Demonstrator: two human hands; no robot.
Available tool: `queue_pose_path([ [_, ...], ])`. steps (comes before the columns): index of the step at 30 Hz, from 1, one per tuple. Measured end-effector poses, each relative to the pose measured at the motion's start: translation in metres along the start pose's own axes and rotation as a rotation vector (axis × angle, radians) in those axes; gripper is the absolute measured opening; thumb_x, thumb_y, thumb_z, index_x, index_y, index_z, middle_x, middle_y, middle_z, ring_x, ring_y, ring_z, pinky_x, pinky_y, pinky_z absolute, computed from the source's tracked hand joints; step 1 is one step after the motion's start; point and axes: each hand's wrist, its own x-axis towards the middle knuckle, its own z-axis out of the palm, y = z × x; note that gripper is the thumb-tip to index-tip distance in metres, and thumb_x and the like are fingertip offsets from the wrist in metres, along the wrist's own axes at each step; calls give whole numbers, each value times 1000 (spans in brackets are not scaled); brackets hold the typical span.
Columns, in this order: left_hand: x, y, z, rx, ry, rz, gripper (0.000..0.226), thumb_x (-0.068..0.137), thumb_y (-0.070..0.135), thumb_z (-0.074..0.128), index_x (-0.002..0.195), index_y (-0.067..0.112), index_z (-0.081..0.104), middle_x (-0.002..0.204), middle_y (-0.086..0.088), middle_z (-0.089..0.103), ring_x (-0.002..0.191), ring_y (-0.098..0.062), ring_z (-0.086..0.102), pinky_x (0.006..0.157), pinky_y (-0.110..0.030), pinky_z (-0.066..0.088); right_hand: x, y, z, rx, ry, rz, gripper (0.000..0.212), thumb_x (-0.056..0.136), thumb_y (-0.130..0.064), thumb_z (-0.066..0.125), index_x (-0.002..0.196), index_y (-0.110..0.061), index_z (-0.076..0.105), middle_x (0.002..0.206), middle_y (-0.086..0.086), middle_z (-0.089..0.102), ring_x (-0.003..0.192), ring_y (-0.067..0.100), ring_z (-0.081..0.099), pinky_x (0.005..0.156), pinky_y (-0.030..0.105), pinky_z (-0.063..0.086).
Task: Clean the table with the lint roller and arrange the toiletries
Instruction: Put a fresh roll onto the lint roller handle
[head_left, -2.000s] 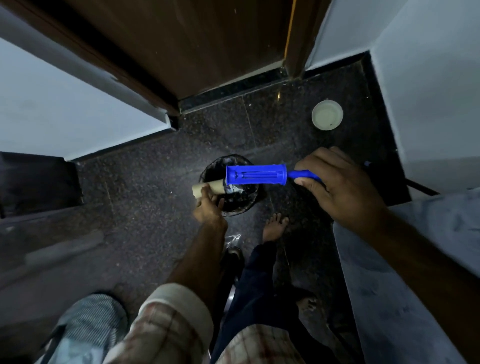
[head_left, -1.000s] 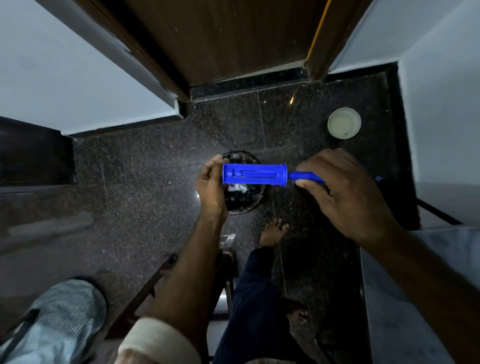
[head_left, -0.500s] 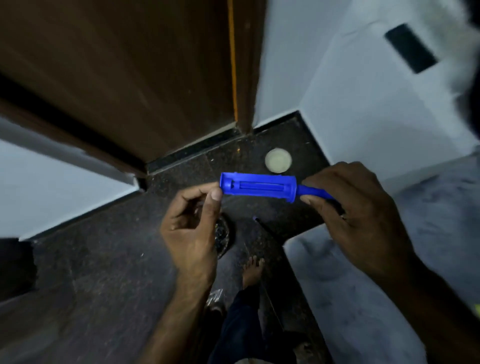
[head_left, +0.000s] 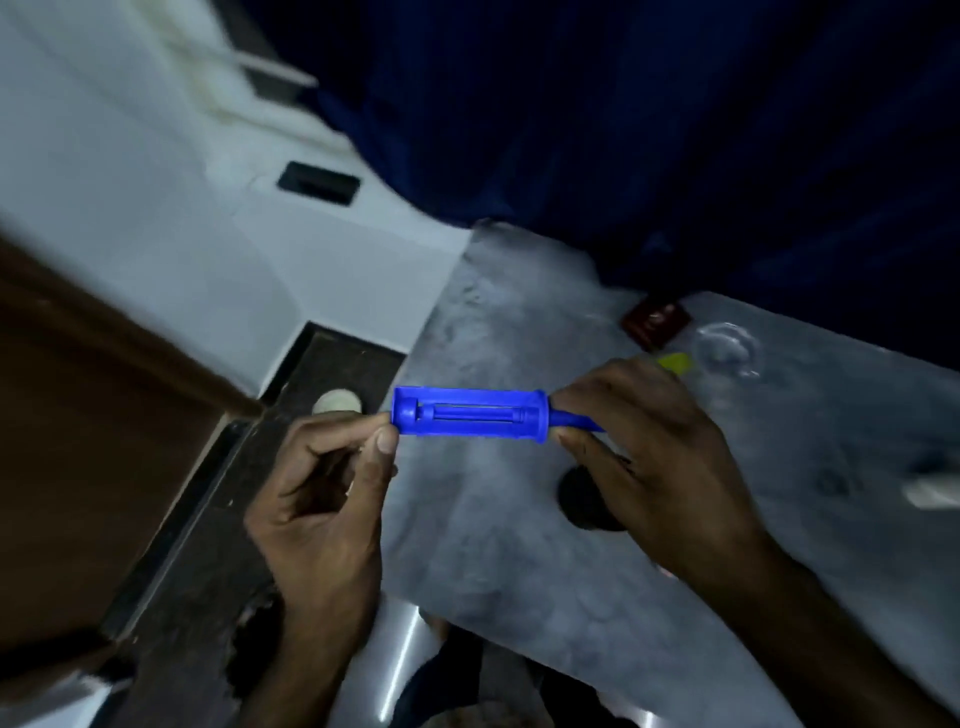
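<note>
The blue lint roller (head_left: 470, 414) lies level in the air above the left part of the grey marbled table (head_left: 519, 545). Its roller frame is bare, with no paper roll on it. My right hand (head_left: 660, 457) is closed around the roller's handle on the right. My left hand (head_left: 322, 499) pinches the frame's left end between thumb and forefinger. On the table's far side lie a dark red packet (head_left: 655, 321), a clear plastic wrapper (head_left: 727, 349) and a yellow-green item (head_left: 675, 362), partly hidden behind my right hand.
A dark round object (head_left: 584, 501) sits on the table under my right hand, and a white item (head_left: 932, 491) is at the right edge. A white lid (head_left: 336, 402) lies on the dark floor by the wall. A brown door (head_left: 88, 415) is left; dark blue curtain (head_left: 675, 130) hangs behind.
The view has swung from the floor and bin up and right to the table. My left hand let go of the pale used roll and now pinches the roller's bare end.
</note>
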Motion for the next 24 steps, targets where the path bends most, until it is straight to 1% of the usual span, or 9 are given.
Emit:
queue_pose_path([
  [2, -4, 8, 35, -23, -110, 42, 3, 100, 21, 77, 103, 22, 78, 91, -12, 70, 72, -33, 63, 70, -26, 52, -23, 20, -32, -58, 67, 72, 12, 94, -17, 67, 101, -11, 75, 96, 3, 69, 88, 28, 63, 76, 46, 51],
  [5, -18, 17, 89, -70, -256, 37, 7, 100, 32, 79, 103, 26, 78, 90, -8, 71, 73, -26, 66, 72, -21, 55, -61, 52, -78, -180, 136, 164, 14, 94, -22, 67, 103, -15, 76, 98, -2, 70, 89, 23, 62, 76, 41, 46],
  [10, -56, 21, 179, -82, -469, 4, 5, 100, 25, 79, 103, 29, 78, 85, -5, 73, 73, -32, 66, 73, -25, 55, -127, 105, -129, -214, 198, 349, 20, 96, -27, 63, 104, -13, 76, 95, 0, 69, 84, 25, 62, 74, 47, 49],
  [12, -74, 23, 211, -114, -533, -32, 4, 99, 29, 80, 102, 30, 78, 83, 0, 74, 71, -24, 67, 71, -25, 57, -153, 124, -143, -234, 212, 413, 18, 95, -25, 66, 104, -13, 75, 96, 0, 69, 85, 24, 61, 74, 47, 49],
  [14, -93, 26, 242, -173, -569, -77, 13, 96, 39, 82, 100, 28, 77, 85, 2, 76, 72, -19, 68, 71, -22, 58, -178, 142, -157, -260, 226, 474, 17, 94, -23, 69, 105, -13, 75, 97, 1, 69, 86, 24, 62, 77, 44, 49],
  [17, -119, 26, 283, -198, -628, -83, 18, 93, 43, 84, 100, 27, 77, 94, -18, 74, 74, -26, 67, 72, -25, 60, -208, 165, -174, -284, 245, 550, 20, 94, -25, 67, 108, -13, 75, 99, 2, 70, 89, 26, 64, 78, 44, 49],
  [18, -126, 24, 295, -172, -654, -55, 13, 94, 39, 84, 100, 30, 77, 96, -21, 74, 74, -27, 67, 72, -29, 60, -217, 171, -179, -279, 257, 579, 21, 94, -26, 66, 108, -13, 75, 99, 2, 71, 89, 26, 65, 78, 46, 49],
  [21, -138, 14, 320, -70, -747, 97, 9, 97, 22, 81, 101, 28, 76, 95, -1, 75, 81, -19, 71, 75, -35, 60, -236, 187, -195, -253, 285, 663, 25, 94, -28, 61, 108, -13, 75, 100, 3, 71, 90, 26, 65, 78, 49, 52],
  [24, -147, -6, 338, 99, -893, 344, 10, 94, 10, 81, 99, 17, 77, 95, -3, 73, 85, -18, 70, 74, -33, 56, -254, 202, -206, -184, 329, 753, 25, 93, -26, 63, 109, -11, 75, 101, 5, 70, 92, 26, 64, 80, 49, 53],
])
